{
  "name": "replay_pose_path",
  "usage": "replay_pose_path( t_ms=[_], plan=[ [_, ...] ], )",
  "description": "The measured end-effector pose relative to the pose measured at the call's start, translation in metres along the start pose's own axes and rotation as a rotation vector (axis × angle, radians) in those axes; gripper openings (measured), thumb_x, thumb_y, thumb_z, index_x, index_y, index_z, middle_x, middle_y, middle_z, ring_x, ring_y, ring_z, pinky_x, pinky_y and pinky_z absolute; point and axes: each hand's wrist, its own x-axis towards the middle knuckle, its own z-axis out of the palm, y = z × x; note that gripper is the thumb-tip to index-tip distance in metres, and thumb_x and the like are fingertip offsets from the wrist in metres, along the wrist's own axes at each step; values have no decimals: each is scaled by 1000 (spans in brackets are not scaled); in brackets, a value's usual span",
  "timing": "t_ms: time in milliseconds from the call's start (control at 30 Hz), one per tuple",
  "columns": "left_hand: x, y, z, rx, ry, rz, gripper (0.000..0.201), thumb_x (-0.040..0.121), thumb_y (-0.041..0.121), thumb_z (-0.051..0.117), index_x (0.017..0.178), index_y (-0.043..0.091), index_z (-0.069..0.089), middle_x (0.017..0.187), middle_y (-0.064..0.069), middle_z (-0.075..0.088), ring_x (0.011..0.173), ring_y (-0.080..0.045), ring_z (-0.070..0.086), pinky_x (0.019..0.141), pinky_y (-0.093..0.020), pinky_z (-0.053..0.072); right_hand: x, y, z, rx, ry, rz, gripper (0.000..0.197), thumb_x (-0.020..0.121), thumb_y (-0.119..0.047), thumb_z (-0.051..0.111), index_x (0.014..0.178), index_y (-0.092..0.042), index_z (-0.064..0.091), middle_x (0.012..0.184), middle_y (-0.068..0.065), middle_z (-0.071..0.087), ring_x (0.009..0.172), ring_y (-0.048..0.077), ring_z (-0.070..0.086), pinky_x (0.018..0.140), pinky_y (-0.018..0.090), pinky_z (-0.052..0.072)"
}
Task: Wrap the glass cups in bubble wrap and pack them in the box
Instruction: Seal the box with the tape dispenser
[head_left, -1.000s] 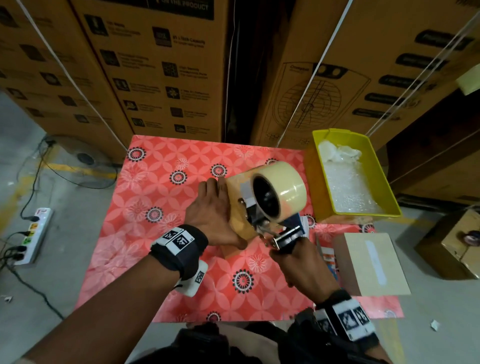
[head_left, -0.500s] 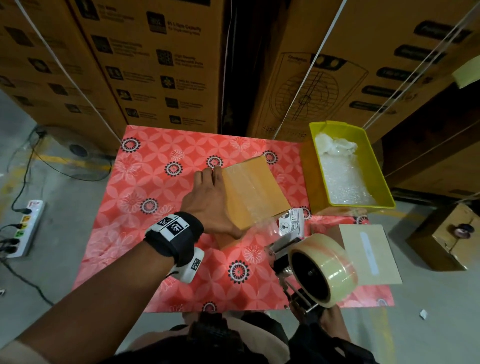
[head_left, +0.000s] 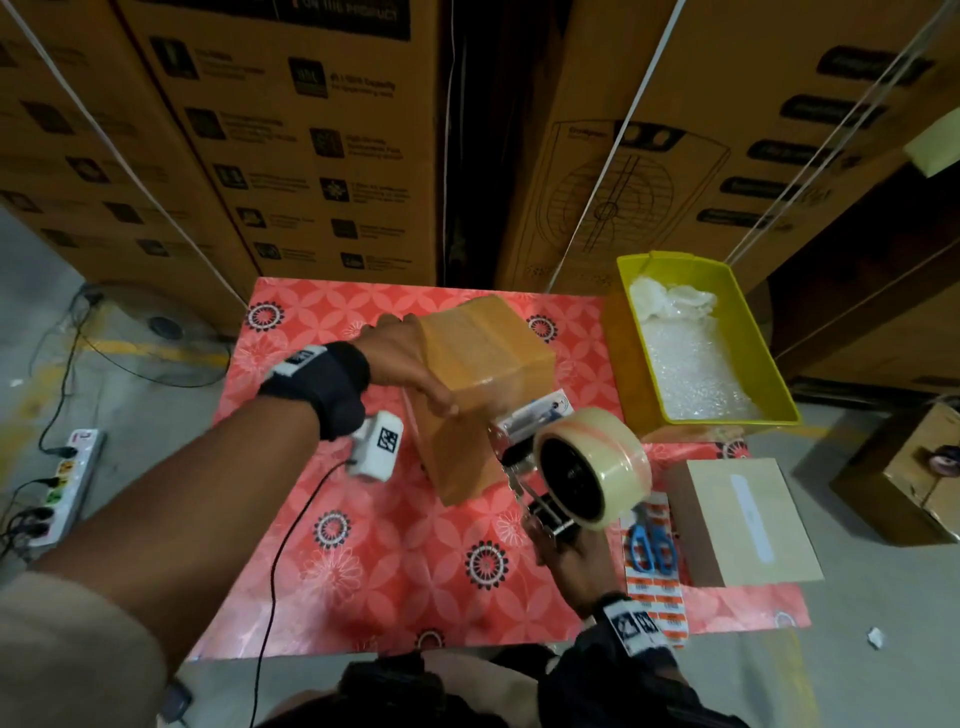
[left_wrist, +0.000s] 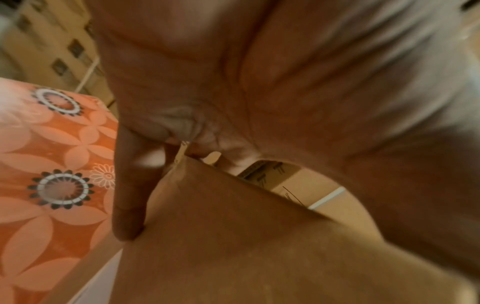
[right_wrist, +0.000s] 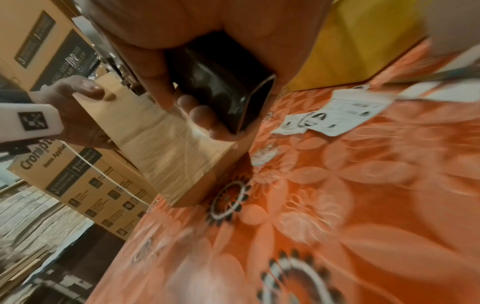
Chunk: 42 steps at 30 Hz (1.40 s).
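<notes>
A closed brown cardboard box (head_left: 483, 374) with clear tape over its seam stands tilted on the red flowered table cover (head_left: 363, 545). My left hand (head_left: 415, 358) grips its left side, thumb on the near top edge; in the left wrist view the palm (left_wrist: 233, 82) lies over the box's corner (left_wrist: 259, 246). My right hand (head_left: 563, 553) holds a tape dispenser (head_left: 592, 467) with a large clear roll, just right of the box's near face. The right wrist view shows fingers (right_wrist: 197, 115) curled round the black handle (right_wrist: 226, 90) beside the taped box (right_wrist: 166, 148). No glass cups show.
A yellow tray (head_left: 628, 322) of bubble wrap stands at the table's far right. A second closed box (head_left: 737, 525), blue scissors (head_left: 652, 540) and sticker sheets (head_left: 654, 597) lie near right. Tall cartons (head_left: 311, 156) wall the back. A power strip (head_left: 72, 483) lies on the floor.
The tape dispenser left the box top, swung to the near right, and is now back beside the box. My left hand has tipped the flat box up onto an edge.
</notes>
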Motion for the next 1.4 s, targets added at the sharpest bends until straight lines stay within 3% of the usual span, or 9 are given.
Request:
replay_pose_path(
  t_ms=[133,300,400,467,533,600,667,800,1400],
  plan=[
    [15,-12,-30,-407,-113,-4,39,70,15,97,100,13,72,104,-3,75,97,-20,71,76,-27,62,48,-55,11,181,-36,-73,10,93,-35,76,100,-39,69,82,-17,68,75,5,61,73,34,54],
    [42,-34,-49,-682,-14,-6,37,71,15,96,102,12,76,109,-9,72,88,-8,73,73,-24,58,96,-91,30,253,-53,-93,27,88,-41,74,115,-42,73,80,-23,67,73,-4,55,69,25,48],
    [62,-41,-52,-304,385,104,53,84,19,90,134,17,73,135,-3,71,124,-20,66,107,-31,50,125,-117,37,179,-60,-45,29,86,-20,72,95,-47,73,71,-16,70,62,6,57,64,33,48],
    [70,-41,-44,-107,520,125,48,87,11,80,132,25,74,133,-5,72,124,-26,66,104,-36,54,141,-127,41,126,-71,-6,13,81,-19,69,82,-32,73,59,-6,66,51,16,56,56,38,49],
    [75,-41,-30,30,514,171,51,83,7,70,132,20,67,128,-11,66,120,-34,63,98,-44,57,157,-130,43,82,-91,20,5,76,-22,68,74,-17,70,53,2,63,46,21,55,51,44,50],
    [80,-45,-14,144,473,212,75,83,25,69,151,7,43,147,-19,47,138,-42,44,113,-48,45,167,-134,44,53,-99,42,13,74,-20,67,68,-8,66,51,3,61,46,22,54,48,48,50],
    [80,-50,-2,276,397,169,116,88,54,67,165,-2,0,171,-24,5,158,-46,4,130,-51,18,170,-140,43,31,-112,42,13,74,-16,65,64,-9,62,51,0,60,48,23,54,48,43,50],
    [70,-51,11,406,237,116,175,54,99,69,154,4,-41,156,-13,-54,148,-38,-46,128,-59,-8,172,-146,43,-42,-100,46,11,73,-19,63,71,-9,67,62,5,66,55,28,64,55,39,57],
    [-15,-18,111,372,78,45,198,23,99,75,153,4,-41,162,-16,-48,150,-36,-42,131,-55,-5,101,-121,13,-109,-176,122,14,76,-17,58,64,-11,58,52,8,56,41,26,56,45,31,47]
  ],
)
